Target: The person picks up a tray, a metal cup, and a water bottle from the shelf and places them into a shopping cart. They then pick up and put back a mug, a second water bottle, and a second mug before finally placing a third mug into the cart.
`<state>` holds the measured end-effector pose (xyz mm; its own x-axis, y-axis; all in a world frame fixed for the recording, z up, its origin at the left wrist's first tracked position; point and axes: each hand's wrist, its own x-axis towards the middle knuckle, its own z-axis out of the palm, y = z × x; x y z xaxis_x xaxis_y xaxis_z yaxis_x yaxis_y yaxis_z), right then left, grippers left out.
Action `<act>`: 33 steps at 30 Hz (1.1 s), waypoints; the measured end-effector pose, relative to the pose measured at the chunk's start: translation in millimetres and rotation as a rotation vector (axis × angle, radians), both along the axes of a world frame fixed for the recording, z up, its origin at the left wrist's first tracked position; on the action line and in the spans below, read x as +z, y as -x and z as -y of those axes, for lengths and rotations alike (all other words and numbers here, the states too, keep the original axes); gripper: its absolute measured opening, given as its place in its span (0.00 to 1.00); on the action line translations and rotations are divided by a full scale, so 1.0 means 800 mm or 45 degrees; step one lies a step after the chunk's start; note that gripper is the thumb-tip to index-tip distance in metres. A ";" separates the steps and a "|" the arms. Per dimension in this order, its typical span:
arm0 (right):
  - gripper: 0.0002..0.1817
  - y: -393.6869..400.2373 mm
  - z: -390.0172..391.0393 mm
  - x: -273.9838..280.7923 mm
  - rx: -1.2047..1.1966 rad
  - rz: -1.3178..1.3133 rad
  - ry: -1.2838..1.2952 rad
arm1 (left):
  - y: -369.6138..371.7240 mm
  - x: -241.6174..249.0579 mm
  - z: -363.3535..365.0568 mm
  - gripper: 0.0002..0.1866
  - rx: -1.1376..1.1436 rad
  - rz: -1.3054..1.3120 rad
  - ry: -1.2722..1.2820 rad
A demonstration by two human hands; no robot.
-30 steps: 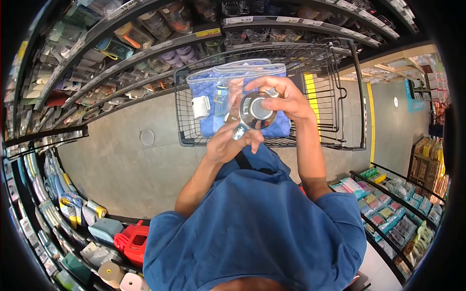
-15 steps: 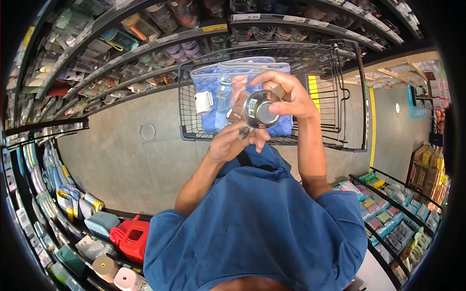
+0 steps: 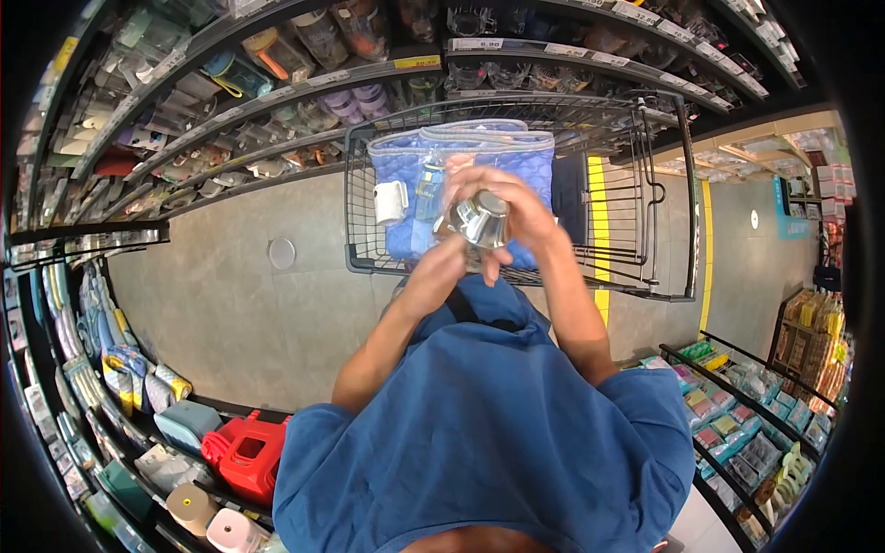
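Between my hands, over the near side of the cart, is a shiny metal cup [image 3: 481,219]. My right hand [image 3: 518,205] wraps round it from above and the right, its fingers curled over the top. From below left, my left hand [image 3: 437,276] grips its lower part, slightly blurred. Behind the cup, a blue quilted pack [image 3: 396,161] in clear plastic lies in the wire cart [image 3: 348,221]. A white mug [image 3: 391,202] in plastic rests on the pack's left side.
Shelves [image 3: 295,88] of cups and bottles line the far side. A red plastic case [image 3: 251,453] and bins stand at lower left. Racks of small packets [image 3: 737,415] are at lower right. Grey floor [image 3: 212,304] shows left of the cart.
The cup has moved slightly left and tilted in my hands. My right hand has shifted left, its fingers now curled over the cup. The cart appears slightly lower in view.
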<state>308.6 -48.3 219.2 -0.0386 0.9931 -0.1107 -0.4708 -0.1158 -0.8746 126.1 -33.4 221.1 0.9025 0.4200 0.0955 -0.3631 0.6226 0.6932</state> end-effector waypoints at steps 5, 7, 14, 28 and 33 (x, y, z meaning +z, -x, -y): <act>0.27 0.042 0.029 -0.087 0.183 -0.748 0.214 | -0.003 0.011 0.003 0.22 0.084 -0.505 -0.629; 0.28 0.054 0.040 -0.096 0.115 -0.913 0.165 | -0.008 0.000 0.008 0.21 0.161 -0.541 -0.672; 0.21 0.066 0.041 -0.092 -0.177 -1.487 0.459 | -0.014 -0.013 0.003 0.25 0.288 -0.674 -0.745; 0.25 0.073 0.039 -0.111 -0.199 -1.542 0.340 | -0.026 -0.010 0.001 0.22 0.382 -0.896 -1.382; 0.24 0.077 0.037 -0.100 -0.208 -1.515 0.312 | -0.027 -0.023 -0.002 0.20 0.393 -0.894 -1.516</act>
